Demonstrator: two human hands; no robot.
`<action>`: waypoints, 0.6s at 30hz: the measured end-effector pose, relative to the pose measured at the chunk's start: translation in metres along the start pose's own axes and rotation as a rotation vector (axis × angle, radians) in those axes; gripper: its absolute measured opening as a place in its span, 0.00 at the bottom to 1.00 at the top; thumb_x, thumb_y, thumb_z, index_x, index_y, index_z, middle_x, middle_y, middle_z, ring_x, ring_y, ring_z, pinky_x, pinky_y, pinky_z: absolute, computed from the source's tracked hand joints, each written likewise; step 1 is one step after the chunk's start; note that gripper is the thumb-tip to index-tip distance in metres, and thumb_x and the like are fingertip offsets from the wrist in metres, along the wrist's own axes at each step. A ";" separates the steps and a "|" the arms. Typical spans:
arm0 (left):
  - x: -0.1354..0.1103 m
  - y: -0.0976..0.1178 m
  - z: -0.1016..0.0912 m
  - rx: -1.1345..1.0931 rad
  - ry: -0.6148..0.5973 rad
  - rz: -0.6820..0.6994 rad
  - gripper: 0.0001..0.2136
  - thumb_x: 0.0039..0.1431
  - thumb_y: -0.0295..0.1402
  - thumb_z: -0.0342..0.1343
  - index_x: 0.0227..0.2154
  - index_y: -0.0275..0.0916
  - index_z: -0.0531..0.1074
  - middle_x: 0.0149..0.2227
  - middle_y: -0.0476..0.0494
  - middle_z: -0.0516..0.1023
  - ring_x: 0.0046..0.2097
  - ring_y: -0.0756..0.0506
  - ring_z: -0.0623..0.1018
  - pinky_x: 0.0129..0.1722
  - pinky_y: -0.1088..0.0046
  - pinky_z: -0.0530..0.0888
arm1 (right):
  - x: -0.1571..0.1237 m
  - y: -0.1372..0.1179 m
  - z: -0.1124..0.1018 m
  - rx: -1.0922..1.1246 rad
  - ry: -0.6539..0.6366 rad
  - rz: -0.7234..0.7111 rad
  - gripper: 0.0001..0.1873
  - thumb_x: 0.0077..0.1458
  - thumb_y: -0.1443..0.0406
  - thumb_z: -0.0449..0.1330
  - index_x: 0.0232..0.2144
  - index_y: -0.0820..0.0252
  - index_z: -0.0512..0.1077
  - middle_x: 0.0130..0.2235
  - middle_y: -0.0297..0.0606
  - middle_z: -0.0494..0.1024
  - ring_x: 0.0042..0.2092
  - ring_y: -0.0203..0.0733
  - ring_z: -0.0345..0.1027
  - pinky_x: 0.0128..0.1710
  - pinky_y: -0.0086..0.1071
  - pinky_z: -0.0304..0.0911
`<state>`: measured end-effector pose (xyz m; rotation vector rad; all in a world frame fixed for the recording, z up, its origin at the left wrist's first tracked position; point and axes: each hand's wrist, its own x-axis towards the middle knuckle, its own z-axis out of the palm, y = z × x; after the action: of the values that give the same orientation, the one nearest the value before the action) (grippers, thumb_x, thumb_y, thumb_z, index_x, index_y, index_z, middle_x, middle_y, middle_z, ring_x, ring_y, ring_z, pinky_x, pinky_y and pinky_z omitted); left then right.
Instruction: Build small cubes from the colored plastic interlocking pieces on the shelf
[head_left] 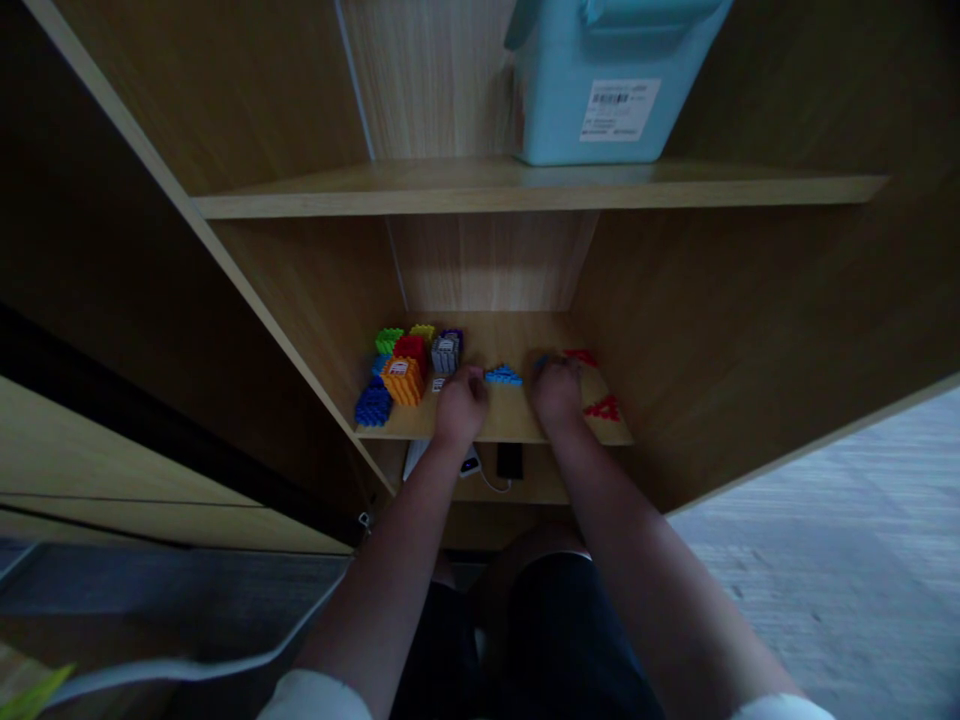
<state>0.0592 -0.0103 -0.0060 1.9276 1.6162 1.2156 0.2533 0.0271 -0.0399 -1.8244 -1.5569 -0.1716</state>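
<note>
My left hand point(461, 402) is closed, its fingers curled together beside a stack of grey plastic pieces point(445, 354). Whatever it may hold is hidden. A blue triangular plastic piece point(503, 375) lies on the shelf between my hands. My right hand point(556, 392) is closed over a blue plastic piece point(541, 361), of which only a small part shows at the fingertips. Red triangular pieces point(603, 408) lie to the right of that hand, one nearer the shelf's front and another farther back.
Left on the shelf point(495, 428) stand stacks of orange point(403, 381), dark blue point(373, 405), red, green and yellow pieces. A light blue bin point(615, 60) sits on the upper shelf. Below are a black device point(510, 461) and a white cable point(493, 487).
</note>
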 end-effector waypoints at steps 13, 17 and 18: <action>-0.001 0.000 0.000 -0.044 0.037 0.018 0.08 0.68 0.25 0.55 0.45 0.41 0.77 0.48 0.40 0.86 0.50 0.41 0.84 0.57 0.62 0.79 | -0.005 -0.013 -0.027 0.478 0.077 -0.062 0.16 0.72 0.59 0.52 0.54 0.60 0.71 0.48 0.51 0.82 0.48 0.53 0.78 0.51 0.46 0.73; -0.003 0.000 -0.001 -0.138 0.040 0.071 0.06 0.70 0.32 0.59 0.46 0.42 0.77 0.47 0.42 0.87 0.50 0.42 0.85 0.54 0.63 0.79 | -0.012 -0.022 -0.038 0.549 0.053 -0.299 0.13 0.72 0.59 0.57 0.53 0.55 0.74 0.49 0.46 0.83 0.50 0.50 0.78 0.54 0.45 0.74; -0.003 0.000 -0.001 -0.170 0.032 0.087 0.06 0.70 0.34 0.60 0.47 0.42 0.77 0.46 0.42 0.87 0.49 0.42 0.85 0.54 0.64 0.80 | -0.013 -0.023 -0.039 0.548 0.034 -0.362 0.11 0.72 0.60 0.57 0.49 0.54 0.77 0.49 0.45 0.82 0.51 0.49 0.78 0.55 0.45 0.74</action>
<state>0.0578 -0.0135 -0.0067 1.8972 1.4075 1.3771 0.2422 -0.0066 -0.0081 -1.1086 -1.6939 0.0565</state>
